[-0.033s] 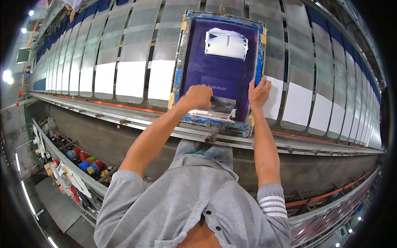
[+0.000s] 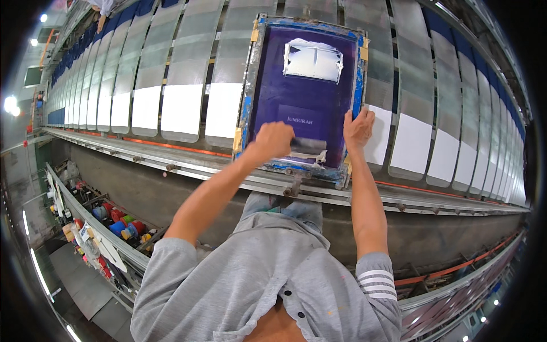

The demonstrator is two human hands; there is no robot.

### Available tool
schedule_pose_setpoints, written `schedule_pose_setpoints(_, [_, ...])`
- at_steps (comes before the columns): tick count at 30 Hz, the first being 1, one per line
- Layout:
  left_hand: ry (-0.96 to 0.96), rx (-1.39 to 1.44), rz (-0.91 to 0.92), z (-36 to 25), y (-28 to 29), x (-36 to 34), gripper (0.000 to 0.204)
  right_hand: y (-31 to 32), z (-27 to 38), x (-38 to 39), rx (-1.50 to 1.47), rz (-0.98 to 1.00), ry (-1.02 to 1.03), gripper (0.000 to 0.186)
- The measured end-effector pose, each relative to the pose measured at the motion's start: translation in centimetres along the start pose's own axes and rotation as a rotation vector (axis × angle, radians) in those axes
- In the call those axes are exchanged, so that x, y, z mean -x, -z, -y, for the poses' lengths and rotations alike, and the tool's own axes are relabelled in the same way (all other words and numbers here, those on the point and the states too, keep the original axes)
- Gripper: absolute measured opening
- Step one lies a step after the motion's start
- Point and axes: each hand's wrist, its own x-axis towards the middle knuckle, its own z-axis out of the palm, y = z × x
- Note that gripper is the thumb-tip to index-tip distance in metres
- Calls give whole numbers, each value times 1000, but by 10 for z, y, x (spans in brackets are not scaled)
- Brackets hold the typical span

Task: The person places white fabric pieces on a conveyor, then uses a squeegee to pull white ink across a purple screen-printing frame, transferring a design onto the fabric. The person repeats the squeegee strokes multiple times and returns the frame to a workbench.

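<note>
A screen-printing frame [image 2: 246, 102] with blue-taped edges and a purple mesh [image 2: 299, 97] lies over the platens in front of me. A patch of white paste [image 2: 312, 60] sits on the upper mesh, with small pale lettering lower down. My left hand [image 2: 273, 138] is closed on a dark-bladed squeegee [image 2: 309, 146] at the lower part of the mesh, where more white paste [image 2: 319, 159] shows along the blade. At the frame's right edge, my right hand [image 2: 358, 128] grips the rim with bent fingers.
Long rows of metal platens [image 2: 411, 85] with white near ends extend to both sides, behind a metal rail [image 2: 205, 174]. At lower left a shelf [image 2: 99, 222] holds several coloured containers. Another person's hand [image 2: 101, 20] shows at far upper left.
My left hand and the squeegee have shifted slightly down, uncovering more of the lettering on the mesh. My right hand stays on the frame's edge.
</note>
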Motion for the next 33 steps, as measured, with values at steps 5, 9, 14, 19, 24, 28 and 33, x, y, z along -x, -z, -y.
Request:
schedule_pose_setpoints(5, [-236,-37,-645,-15,-106,71,38,2,1,-2,-24,41,-50,41])
schedule_pose_setpoints(9, [-34,106,-235,-12,-50,66,37,-3,-5,0,1,27,-15,45])
schedule_pose_setpoints(14, [87,117,-49,26,-12,-22,32,3,2,-2,-8,51,-29,45])
schedule_pose_setpoints(19, [164,45,300,-12,-8,-59,42,7,2,-5,-14,103,-34,45])
schedule_pose_setpoints(24, [115,8,293,3,21,-34,43,-1,-2,0,-40,36,-34,47])
schedule_pose_setpoints(28, [72,75,-39,14,17,-6,37,3,-4,-3,-64,96,-50,47])
schedule_pose_setpoints(33, [-22,51,-337,22,24,-27,34,18,-1,-15,-93,117,-24,46])
